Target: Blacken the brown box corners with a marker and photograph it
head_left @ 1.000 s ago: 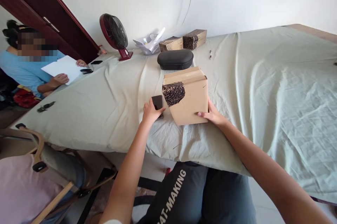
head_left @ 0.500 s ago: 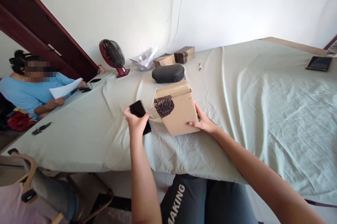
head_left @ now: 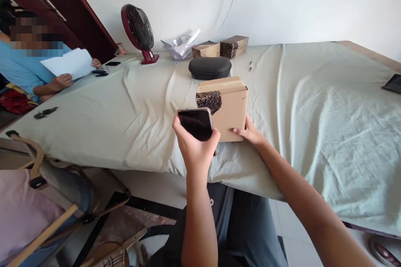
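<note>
A dark-screened smartphone (head_left: 196, 124) is gripped in my left hand (head_left: 197, 148), thumb and fingers on its two edges. It is raised in front of the lower left part of a cardboard box (head_left: 230, 112) and covers that corner. The box carries a black scribbled patch near its upper left. My right hand (head_left: 250, 132) holds the box's lower right side, thumb on the front face and the other fingers mostly hidden behind it. Just behind the box lies a black zip case (head_left: 209, 68).
Two smaller cardboard boxes (head_left: 234, 46), a white plastic bag (head_left: 180, 47) and a red fan (head_left: 139, 31) stand along the wall. A pen (head_left: 250, 66) and a dark tablet (head_left: 393, 82) lie to the right. At left a person holds paper (head_left: 67, 64). A chair (head_left: 39, 162) stands at the near left.
My left hand has lifted the phone from the left of the box and brought it right, in front of the box. My right hand keeps its hold. The view has shifted.
</note>
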